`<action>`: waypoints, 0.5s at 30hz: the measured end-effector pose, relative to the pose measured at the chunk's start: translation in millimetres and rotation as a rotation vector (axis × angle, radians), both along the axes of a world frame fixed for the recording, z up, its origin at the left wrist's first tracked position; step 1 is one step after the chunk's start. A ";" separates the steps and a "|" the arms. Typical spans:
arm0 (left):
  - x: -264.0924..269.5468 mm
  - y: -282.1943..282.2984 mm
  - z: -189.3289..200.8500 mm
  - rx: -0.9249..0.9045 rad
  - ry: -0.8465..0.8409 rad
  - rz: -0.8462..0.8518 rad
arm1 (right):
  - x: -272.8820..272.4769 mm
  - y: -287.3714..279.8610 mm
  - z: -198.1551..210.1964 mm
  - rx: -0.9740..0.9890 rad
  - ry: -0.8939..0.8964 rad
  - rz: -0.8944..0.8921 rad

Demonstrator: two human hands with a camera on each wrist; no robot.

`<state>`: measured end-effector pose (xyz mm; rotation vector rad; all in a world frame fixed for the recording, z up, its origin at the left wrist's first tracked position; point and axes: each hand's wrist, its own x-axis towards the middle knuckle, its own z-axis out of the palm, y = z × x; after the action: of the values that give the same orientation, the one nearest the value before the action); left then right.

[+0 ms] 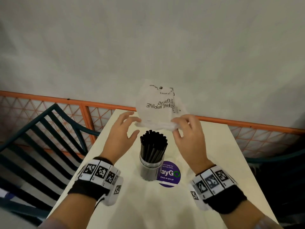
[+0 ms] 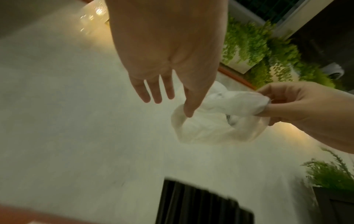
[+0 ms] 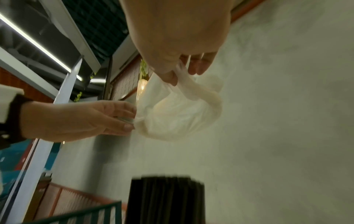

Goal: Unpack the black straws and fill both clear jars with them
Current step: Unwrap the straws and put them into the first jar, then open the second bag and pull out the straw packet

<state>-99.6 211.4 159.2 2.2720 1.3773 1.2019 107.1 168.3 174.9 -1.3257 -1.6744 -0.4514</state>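
Observation:
A clear jar [image 1: 151,169] packed with black straws [image 1: 153,142] stands upright in the middle of the cream table [image 1: 206,154]; only this one jar shows. Above and behind it hangs a crumpled white printed plastic bag [image 1: 156,104]. My right hand [image 1: 175,128] pinches the bag's bunched lower edge between thumb and fingers, also seen in the right wrist view [image 3: 178,75]. My left hand [image 1: 135,128] is spread open beside the bag, its fingertips touching the bag's left rim [image 2: 188,112]. The straw tops [image 2: 201,204] show blurred at the bottom of both wrist views.
A round purple sticker [image 1: 170,176] lies on the table right of the jar. A dark teal slatted chair [image 1: 41,146] stands at the left. An orange lattice rail [image 1: 99,106] runs along the grey wall behind the table.

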 end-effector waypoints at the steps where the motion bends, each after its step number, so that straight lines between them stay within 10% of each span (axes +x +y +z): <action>1: -0.6 -2.3 12.3 0.017 0.002 -0.003 | 0.7 -2.4 11.3 0.011 0.044 0.035; 9: -3.2 -58.5 48.3 -0.193 -0.402 -0.006 | 8.5 -49.6 31.6 -0.530 0.386 0.410; 15: -9.7 -107.2 18.2 -0.363 -0.330 0.044 | 1.5 -83.8 -10.1 -0.645 0.477 0.432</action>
<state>-109.3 104.2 177.4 1.7207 1.3882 1.1636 108.6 84.6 164.8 -1.3105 -1.6742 0.6635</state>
